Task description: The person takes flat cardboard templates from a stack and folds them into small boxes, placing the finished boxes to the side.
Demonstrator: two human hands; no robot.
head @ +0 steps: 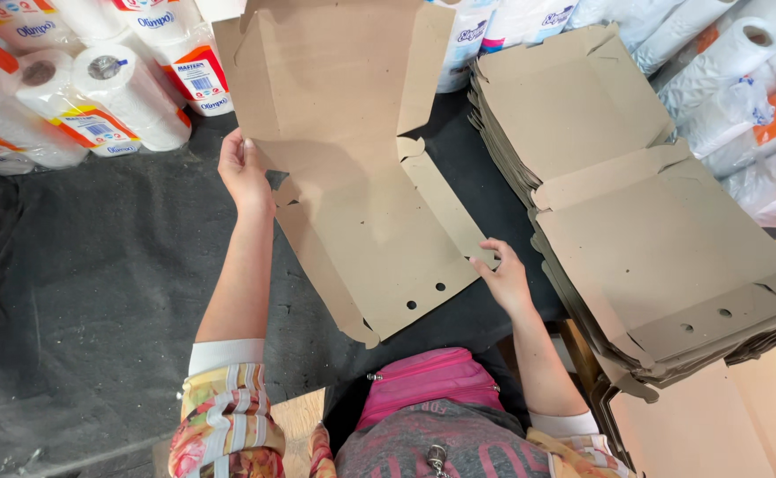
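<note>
Cardboard box blank (370,177) lies flat, left hand (245,173) pinching its edge, right hand's (503,276) grip open on the flap.

box blank (370,212): brown cardboard, matt, smooth, unprinted
stack of blanks (662,230): same matt brown cardboard, raw cut edges
counter (96,283): dark grey cloth cover, matt, slightly rough
paper rolls (114,97): white paper in glossy clear plastic wrap
pouch (423,376): pink cloth, metal zip
</note>
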